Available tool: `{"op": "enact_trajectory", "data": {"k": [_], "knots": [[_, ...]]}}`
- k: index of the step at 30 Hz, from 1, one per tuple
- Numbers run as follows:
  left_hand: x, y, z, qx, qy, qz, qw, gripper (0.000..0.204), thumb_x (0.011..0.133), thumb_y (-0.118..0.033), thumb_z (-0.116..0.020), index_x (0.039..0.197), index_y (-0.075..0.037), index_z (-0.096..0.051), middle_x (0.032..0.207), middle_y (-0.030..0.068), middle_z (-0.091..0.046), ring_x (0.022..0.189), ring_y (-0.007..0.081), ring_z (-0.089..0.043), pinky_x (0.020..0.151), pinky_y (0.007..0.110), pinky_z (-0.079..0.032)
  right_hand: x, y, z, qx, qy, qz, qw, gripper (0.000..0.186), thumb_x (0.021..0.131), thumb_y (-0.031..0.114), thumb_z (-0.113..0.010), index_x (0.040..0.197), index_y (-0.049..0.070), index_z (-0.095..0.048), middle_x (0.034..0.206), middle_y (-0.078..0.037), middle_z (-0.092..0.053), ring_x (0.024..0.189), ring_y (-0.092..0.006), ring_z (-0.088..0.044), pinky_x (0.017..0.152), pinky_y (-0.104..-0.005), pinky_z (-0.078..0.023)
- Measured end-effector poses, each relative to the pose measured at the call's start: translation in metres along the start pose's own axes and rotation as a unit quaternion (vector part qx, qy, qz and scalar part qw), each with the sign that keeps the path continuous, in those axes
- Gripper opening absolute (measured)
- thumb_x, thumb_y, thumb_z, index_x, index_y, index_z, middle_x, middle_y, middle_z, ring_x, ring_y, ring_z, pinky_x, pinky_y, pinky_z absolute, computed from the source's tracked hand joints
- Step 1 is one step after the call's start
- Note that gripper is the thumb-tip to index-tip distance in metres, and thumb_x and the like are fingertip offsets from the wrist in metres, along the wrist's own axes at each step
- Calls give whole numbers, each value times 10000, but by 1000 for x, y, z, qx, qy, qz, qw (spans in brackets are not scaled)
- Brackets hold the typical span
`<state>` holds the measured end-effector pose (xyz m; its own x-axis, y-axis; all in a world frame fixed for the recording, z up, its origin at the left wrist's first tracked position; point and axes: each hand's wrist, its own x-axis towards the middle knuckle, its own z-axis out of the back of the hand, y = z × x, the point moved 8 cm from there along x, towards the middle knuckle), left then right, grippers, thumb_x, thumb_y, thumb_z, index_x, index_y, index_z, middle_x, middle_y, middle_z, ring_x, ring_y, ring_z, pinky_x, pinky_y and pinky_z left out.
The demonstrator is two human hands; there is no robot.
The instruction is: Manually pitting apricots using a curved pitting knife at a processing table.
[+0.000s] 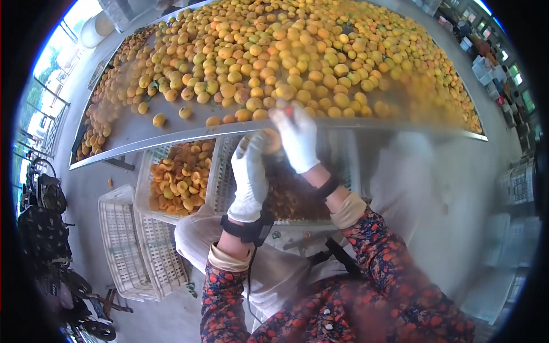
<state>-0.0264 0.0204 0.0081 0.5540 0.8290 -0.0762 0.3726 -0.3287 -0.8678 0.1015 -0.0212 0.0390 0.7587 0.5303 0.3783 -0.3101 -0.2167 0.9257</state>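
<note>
My left hand (250, 180), in a white glove, is closed with an apricot (271, 142) held at its fingertips, just below the table's near edge. Right beside it, my white-gloved right hand (297, 140) is closed around a small red object (289, 111), whose kind I cannot make out. Whole yellow-orange apricots (251, 57) cover most of the metal table (171, 117) in front of me. Below its edge, to the left, a white crate (143, 188) holds split apricot halves (182, 180). Under my hands, dark brown pieces (297, 197) fill another container, partly hidden by my arms.
White slatted crates (128, 246) stand on the floor at my left. The table's raised metal rim (189, 135) runs across in front of me. Farther left is a parked two-wheeler (48, 228). Haze blurs the right side, where stacked crates (517, 186) show.
</note>
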Motion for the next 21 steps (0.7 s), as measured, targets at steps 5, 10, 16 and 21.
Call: {"op": "enact_trajectory", "data": {"k": [5,10,16,21], "knots": [[10,21,-1,-66,85,35,994,318,983,-319,-454,1035,-19,-546,789,46,-553,639,121,-513,583,238,-413,18,21,19,418,9,-216,882,232,891,248,-578,718,125,-485,541,17,-415,380,-93,-334,381,-266,-302],[3,45,-22,-118,62,107,985,383,999,-404,-410,931,-55,-552,741,53,-533,594,181,-479,538,283,-386,17,24,20,433,-13,-256,864,252,894,272,-581,718,156,-442,532,32,-341,389,-105,-310,400,-285,-273],[-3,32,-37,-58,80,99,990,404,995,-425,-411,924,-57,-561,735,51,-565,611,191,-532,533,288,-415,14,20,33,388,-73,-222,891,144,906,215,-568,814,117,-519,526,32,-348,368,-81,-312,355,-247,-272],[-6,34,-41,-105,66,102,987,351,998,-375,-431,969,-57,-577,787,37,-583,679,157,-571,567,271,-460,12,17,27,439,-59,-171,880,152,914,215,-558,819,104,-520,504,40,-335,347,-74,-300,334,-237,-255]]}}
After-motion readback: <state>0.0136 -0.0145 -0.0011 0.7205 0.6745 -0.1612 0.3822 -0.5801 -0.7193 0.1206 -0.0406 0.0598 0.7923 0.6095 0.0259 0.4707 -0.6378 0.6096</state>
